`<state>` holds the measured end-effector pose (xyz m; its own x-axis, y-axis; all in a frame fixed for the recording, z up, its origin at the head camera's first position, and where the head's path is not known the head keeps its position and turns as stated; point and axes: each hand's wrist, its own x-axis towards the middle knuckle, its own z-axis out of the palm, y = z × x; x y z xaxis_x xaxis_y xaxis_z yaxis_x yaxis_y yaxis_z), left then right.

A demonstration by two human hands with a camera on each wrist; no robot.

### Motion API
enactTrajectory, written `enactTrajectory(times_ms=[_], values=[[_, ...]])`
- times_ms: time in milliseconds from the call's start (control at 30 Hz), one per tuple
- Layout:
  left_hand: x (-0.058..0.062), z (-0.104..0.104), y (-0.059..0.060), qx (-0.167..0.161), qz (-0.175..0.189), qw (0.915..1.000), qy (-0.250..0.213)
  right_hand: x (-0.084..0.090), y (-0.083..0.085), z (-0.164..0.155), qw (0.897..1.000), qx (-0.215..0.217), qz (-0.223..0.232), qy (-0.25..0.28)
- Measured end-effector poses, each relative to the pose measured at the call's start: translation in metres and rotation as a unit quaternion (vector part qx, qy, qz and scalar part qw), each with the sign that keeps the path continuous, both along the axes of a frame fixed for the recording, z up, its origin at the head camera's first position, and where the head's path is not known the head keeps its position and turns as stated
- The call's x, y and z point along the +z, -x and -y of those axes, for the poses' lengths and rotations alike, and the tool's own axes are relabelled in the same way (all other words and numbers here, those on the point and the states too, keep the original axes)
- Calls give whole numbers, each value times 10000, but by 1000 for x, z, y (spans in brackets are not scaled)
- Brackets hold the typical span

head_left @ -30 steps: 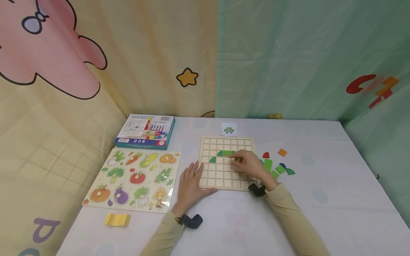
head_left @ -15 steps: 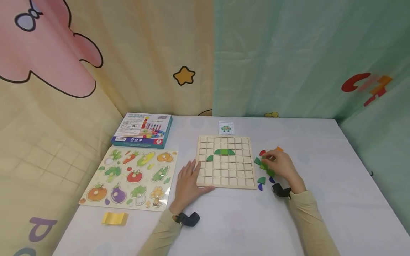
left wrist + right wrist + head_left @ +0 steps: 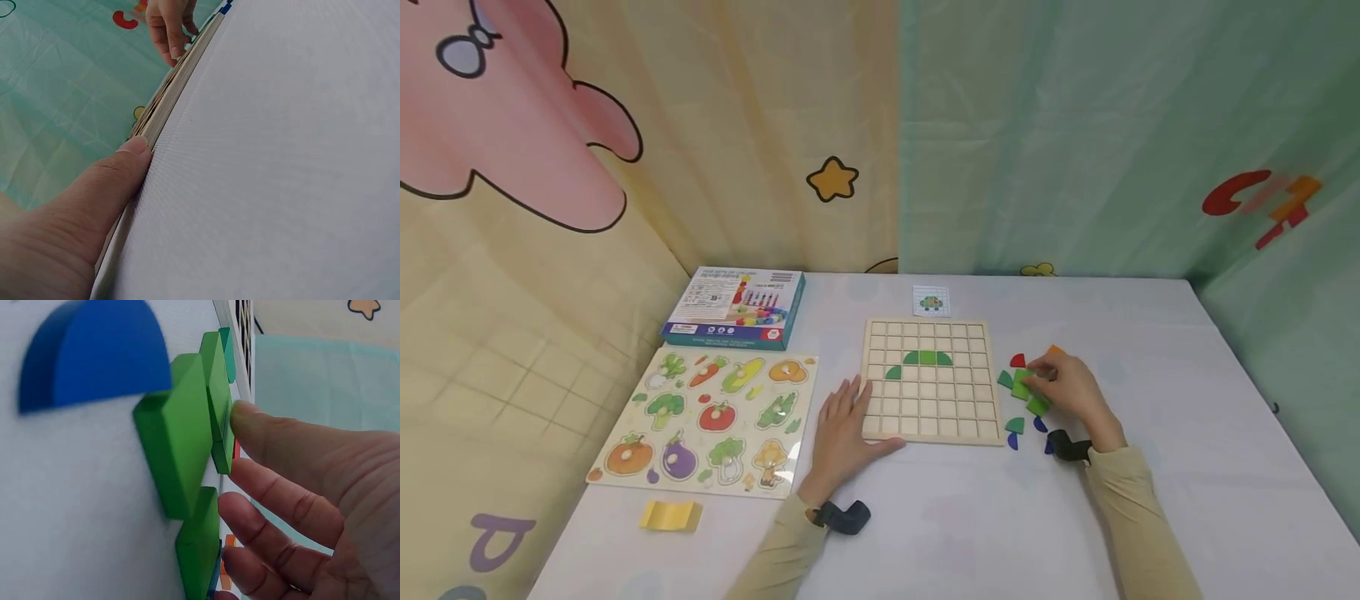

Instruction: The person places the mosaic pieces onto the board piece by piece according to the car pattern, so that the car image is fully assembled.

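My left hand [image 3: 844, 433] rests with spread fingers along the left edge of a wooden grid board [image 3: 928, 429], its thumb against the front edge. On the board lie dark green quarter-circles [image 3: 893, 372] and a light green square [image 3: 928, 357]. To the board's right, my right hand [image 3: 1071, 392] is over a group of loose blocks. In the right wrist view its thumb [image 3: 275, 434] touches or nearly touches a green square block [image 3: 215, 394], and a gap shows between thumb and index finger. Around it are a red quarter-circle [image 3: 1017, 360], blue half-circles [image 3: 1013, 441] and an orange block [image 3: 1055, 350], partly hidden.
A small pattern card [image 3: 931, 302] lies behind the board. Left of it are a vegetable knob puzzle [image 3: 745, 475], a boxed toy set [image 3: 733, 308] and a yellow block [image 3: 671, 516]. Printed curtains [image 3: 1037, 142] enclose the table's far side and flanks.
My right hand moved from the board, where it was by the green row, to the loose blocks at right, then shifted slightly right. My left hand kept its place on the board.
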<state>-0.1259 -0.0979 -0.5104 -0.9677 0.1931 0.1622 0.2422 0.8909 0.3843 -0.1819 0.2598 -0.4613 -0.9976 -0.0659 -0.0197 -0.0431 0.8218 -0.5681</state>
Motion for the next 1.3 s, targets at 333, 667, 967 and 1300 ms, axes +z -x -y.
enactTrajectory(times_ms=[333,667,967,1300], values=[[0,0,0,14,-12,10000,10,1,11,-1,9992,4,383,-92],[-1,0,-1,3,8,10000,-6,4,13,2,9987,23,491,-128],[-2,-1,-2,-17,-26,10000,-29,1,3,3,9997,-210,10,95],[1,0,-2,-34,-129,9999,16,6,-8,9,9982,15,-592,46]])
